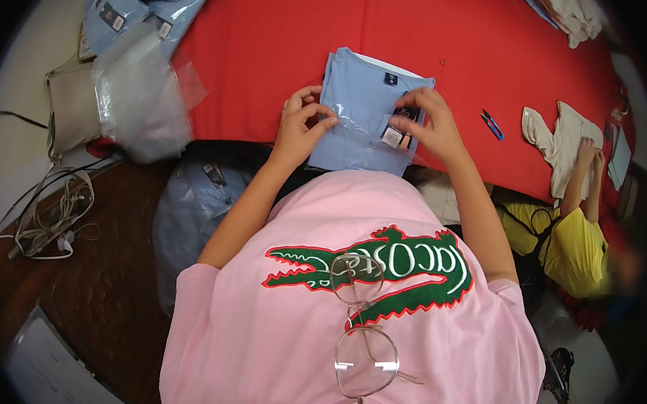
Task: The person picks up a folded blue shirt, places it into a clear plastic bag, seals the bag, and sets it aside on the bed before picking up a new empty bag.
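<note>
A folded light blue shirt point(356, 89) lies on the red-covered table in front of me, its neckline facing away. Clear plastic bag point(354, 122) film covers its lower part, with glints across the middle. At the shirt's left edge, my left hand point(302, 123) has thumb and forefinger closed on the film. Over the right side, my right hand point(433, 123) has its thumb and fingers apart, bent above a dark hang tag point(393, 136) with a white label. The right fingertips partly hide the tag.
Clear plastic bags point(141, 91) hang over the table's left edge, beside more blue shirts point(125, 1). Small blue-handled snips point(493, 125) lie to the right. Farther right, a person in yellow point(576, 251) handles a cream garment point(564, 143). Cables point(60, 208) gather at the lower left.
</note>
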`<state>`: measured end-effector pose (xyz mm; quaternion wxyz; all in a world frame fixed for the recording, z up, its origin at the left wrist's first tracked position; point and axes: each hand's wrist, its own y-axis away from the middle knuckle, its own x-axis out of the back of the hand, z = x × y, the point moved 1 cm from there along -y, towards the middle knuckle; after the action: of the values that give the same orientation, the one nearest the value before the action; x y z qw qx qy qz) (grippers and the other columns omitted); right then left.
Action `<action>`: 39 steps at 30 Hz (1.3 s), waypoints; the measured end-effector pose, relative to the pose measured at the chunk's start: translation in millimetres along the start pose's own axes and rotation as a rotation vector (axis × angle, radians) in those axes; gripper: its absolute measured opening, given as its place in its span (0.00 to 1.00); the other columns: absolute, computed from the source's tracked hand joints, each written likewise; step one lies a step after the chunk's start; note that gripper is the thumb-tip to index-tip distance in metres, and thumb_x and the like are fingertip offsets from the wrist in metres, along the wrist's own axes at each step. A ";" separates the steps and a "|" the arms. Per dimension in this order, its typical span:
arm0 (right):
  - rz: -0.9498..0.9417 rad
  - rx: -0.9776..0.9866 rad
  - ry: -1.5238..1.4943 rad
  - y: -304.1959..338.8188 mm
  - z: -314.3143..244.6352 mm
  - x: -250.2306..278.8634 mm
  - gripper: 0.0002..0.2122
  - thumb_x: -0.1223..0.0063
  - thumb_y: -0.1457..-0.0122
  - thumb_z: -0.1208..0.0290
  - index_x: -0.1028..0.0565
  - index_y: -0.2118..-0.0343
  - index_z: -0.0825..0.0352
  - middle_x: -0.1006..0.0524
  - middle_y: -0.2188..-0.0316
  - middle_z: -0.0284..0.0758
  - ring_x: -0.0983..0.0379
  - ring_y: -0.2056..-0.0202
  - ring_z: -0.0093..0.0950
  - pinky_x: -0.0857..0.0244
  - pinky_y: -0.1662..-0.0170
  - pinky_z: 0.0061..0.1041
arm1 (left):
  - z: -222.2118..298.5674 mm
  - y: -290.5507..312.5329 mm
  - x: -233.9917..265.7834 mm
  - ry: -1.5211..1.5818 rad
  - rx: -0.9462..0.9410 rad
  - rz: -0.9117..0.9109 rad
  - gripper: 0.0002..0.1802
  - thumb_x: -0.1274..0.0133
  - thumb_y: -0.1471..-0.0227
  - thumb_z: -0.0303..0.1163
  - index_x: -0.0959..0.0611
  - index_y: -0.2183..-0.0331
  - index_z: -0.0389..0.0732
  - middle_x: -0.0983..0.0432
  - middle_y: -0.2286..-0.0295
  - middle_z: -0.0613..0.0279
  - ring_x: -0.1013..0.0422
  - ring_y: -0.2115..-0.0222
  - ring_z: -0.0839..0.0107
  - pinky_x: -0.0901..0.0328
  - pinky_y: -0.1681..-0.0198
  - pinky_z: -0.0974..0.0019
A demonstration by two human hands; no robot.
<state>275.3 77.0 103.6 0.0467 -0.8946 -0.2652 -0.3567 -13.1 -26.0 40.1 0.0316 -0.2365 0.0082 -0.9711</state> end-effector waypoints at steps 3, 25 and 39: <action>-0.087 0.035 0.089 45.7 -3.3 -2.6 0.18 0.24 0.51 0.60 0.16 0.60 0.65 0.22 0.55 0.38 0.28 0.47 0.38 0.37 0.41 0.39 | 5.3 -3.6 5.5 -0.012 -0.121 -0.018 0.09 0.33 0.41 0.29 0.12 0.59 0.36 0.28 0.43 0.55 0.26 0.47 0.65 0.33 0.39 0.61; 0.037 -0.068 0.284 19.6 43.6 -2.9 0.06 0.29 0.50 0.70 0.16 0.71 0.63 0.39 0.25 0.40 0.43 0.27 0.46 0.44 0.28 0.44 | -1.4 -101.7 3.1 -0.460 -0.414 -0.343 0.08 0.39 0.40 0.33 0.17 0.64 0.37 0.24 0.45 0.54 0.28 0.44 0.53 0.41 0.34 0.49; -0.188 -0.143 0.231 -37.6 42.3 32.4 0.05 0.27 0.58 0.70 0.14 0.77 0.59 0.33 0.28 0.40 0.46 0.26 0.43 0.55 0.25 0.48 | 4.2 -140.0 6.9 -0.564 -0.306 -0.524 0.09 0.40 0.38 0.37 0.15 0.65 0.41 0.37 0.32 0.53 0.43 0.30 0.52 0.63 0.24 0.39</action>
<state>301.8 135.0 89.7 -0.0208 -0.8199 -0.3146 -0.4778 -25.4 113.3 51.3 -0.2513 -0.4891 0.0830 -0.8311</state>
